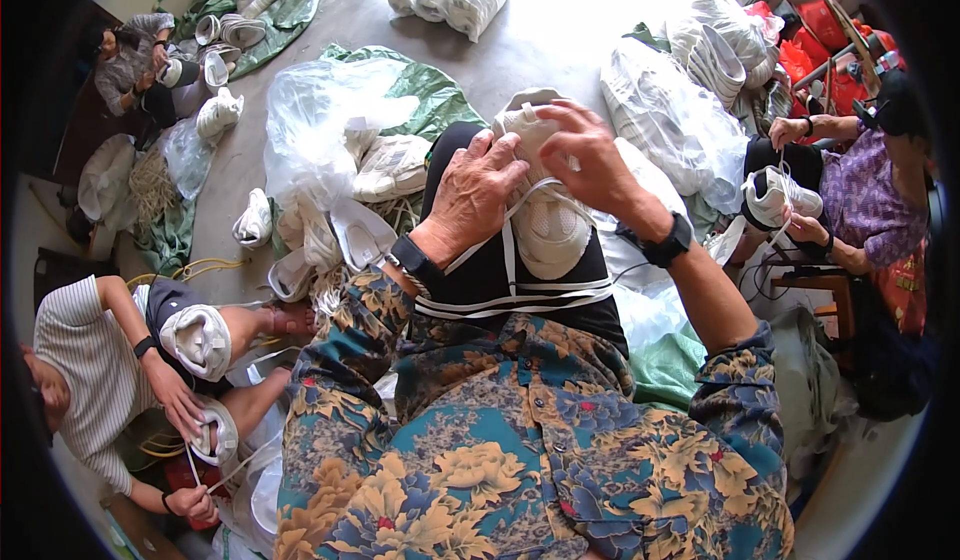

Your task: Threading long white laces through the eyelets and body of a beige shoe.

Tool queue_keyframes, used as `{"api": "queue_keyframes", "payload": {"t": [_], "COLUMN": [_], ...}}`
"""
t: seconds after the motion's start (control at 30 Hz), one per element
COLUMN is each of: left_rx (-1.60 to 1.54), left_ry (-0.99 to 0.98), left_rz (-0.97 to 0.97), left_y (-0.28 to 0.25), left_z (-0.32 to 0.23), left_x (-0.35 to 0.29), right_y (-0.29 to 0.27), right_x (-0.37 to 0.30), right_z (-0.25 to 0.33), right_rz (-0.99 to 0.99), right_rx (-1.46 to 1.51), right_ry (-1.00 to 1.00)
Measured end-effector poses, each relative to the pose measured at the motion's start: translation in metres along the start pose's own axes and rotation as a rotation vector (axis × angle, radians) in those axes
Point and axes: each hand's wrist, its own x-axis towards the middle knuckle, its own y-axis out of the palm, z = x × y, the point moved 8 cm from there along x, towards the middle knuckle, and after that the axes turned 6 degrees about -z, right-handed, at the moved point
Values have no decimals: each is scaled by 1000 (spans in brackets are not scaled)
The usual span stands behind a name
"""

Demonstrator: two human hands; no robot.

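Observation:
On my lap lies an off-white sneaker [552,232], its toe toward me and its heel end toward the floor beyond my knees. My left hand [470,192] holds the shoe's left side, fingers curled by the lacing area. Above the shoe's right side, my right hand [592,163] has its thumb and fingers bent together near the opening; whatever is between the fingertips is too small to make out. A long white shoelace [510,250] runs from the sneaker down across my dark trousers. Its strands lie crosswise over my lap.
White shoes [390,168] and a clear plastic bag [312,125] lie left of my knees. A large white bag [668,110] stands at the right. People with shoes sit at the lower left [110,360], upper left [130,65] and right [880,190]. A wrapped bundle [448,0] lies ahead.

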Motion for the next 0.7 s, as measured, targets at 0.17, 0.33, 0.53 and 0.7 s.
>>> {"api": "queue_keyframes", "payload": {"t": [0.17, 0.33, 0.53, 0.7], "left_rx": [-67, -97, -141, -207], "left_ry": [66, 72, 41, -31], "left_rz": [-26, -39, -109, -69], "left_y": [-9, -8, -8, -5], "left_z": [8, 12, 14, 18], "left_x": [2, 0, -2, 0], "right_y": [46, 55, 49, 1], "right_x": [-3, -5, -1, 9], "right_z": [11, 5, 2, -3], "right_rz": [225, 318, 294, 18], "right_rx": [-244, -160, -58, -46], "right_ry": [-26, 18, 42, -16]}}
